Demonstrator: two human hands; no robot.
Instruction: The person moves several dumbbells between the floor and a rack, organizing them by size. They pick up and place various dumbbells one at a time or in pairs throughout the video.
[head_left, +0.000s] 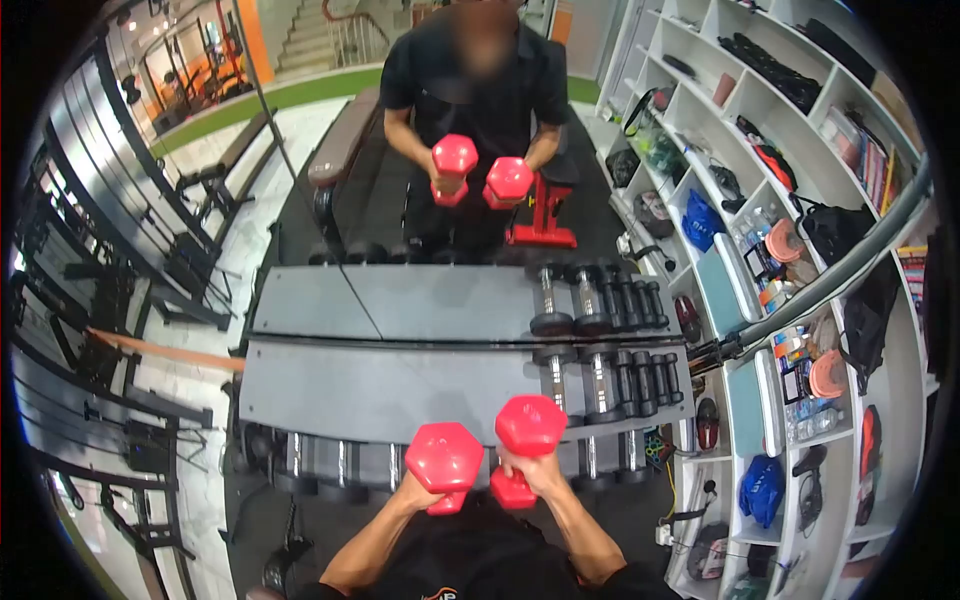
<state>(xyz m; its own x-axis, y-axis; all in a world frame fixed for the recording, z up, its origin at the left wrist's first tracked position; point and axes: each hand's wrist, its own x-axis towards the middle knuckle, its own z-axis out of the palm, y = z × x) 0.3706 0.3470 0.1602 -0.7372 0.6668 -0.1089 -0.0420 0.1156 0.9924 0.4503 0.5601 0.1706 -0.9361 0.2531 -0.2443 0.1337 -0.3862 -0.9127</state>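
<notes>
My left hand [414,492] is closed around the handle of a red hexagonal dumbbell [446,458], held up in front of my body. A matching red dumbbell [531,425] is gripped by my right hand [541,473], slightly higher and to the right. Both dumbbells are tilted, one head towards the mirror and the other lower and nearer me. They are close together but apart. The handles are mostly hidden by the fingers and the dumbbell heads. The mirror ahead reflects a person in black holding both dumbbells [454,155].
Before me stands a grey-topped rack [370,390] with several black-and-chrome dumbbells [600,385] on its right end and more on a lower level. White shelves [735,490] with bags and bottles line the right side. Weight machines [150,440] stand at left.
</notes>
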